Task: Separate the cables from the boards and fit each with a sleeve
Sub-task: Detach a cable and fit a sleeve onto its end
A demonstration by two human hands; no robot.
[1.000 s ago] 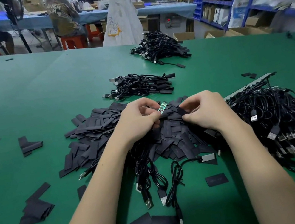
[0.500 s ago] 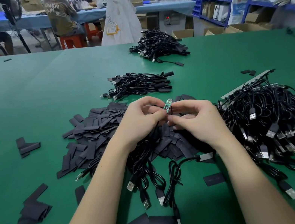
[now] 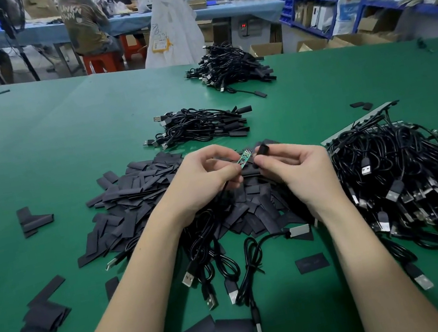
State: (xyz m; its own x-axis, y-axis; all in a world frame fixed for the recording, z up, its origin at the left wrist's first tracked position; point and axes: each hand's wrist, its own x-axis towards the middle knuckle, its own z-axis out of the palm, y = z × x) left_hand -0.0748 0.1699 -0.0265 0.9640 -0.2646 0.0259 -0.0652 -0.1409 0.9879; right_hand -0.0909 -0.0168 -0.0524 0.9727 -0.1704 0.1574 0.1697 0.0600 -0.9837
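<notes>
My left hand (image 3: 202, 177) pinches the cable end of a small green circuit board (image 3: 245, 157), which points up and to the right. My right hand (image 3: 297, 169) pinches a black sleeve (image 3: 261, 151) just right of the board's tip, its open mouth turned toward the board. Both hands hover above a heap of flat black sleeves (image 3: 140, 191). The held cable (image 3: 204, 241) trails down under my left wrist among a few loose USB cables (image 3: 231, 275). A big tangle of cables on board strips (image 3: 418, 174) lies to the right.
Two piles of sleeved cables lie farther back on the green table (image 3: 32, 140): a near pile (image 3: 204, 124) and a far pile (image 3: 229, 64). Stray sleeves (image 3: 45, 313) are scattered at left and front. People sit at a blue table behind; shelves stand at right.
My right hand lifted from the sleeve heap with a black sleeve and brought it up beside the board's tip. My left hand raised the board slightly.
</notes>
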